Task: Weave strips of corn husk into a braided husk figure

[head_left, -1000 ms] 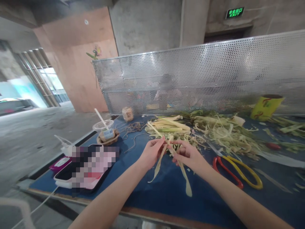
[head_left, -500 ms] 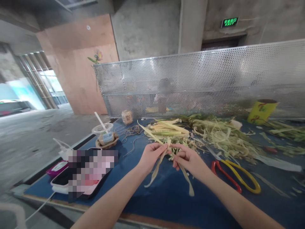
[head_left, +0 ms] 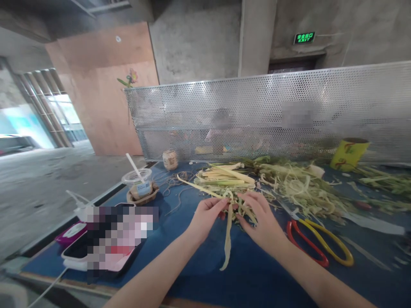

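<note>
Left hand (head_left: 207,214) and right hand (head_left: 261,220) over the blue counter (head_left: 257,273), fingers pinched on pale husk strips (head_left: 228,231) dangling between them, red-and-yellow scissors (head_left: 316,241) just right, green EXIT sign (head_left: 303,37) above

Phone screen (head_left: 118,237) blurred out

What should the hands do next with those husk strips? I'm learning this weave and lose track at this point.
Probably fold the loose hanging strip across the bundle. The left hand and right hand both pinch the small knot of strips where they cross, and that one long end dangles free toward the blue table, not yet tucked. This is a judgement only.
</note>
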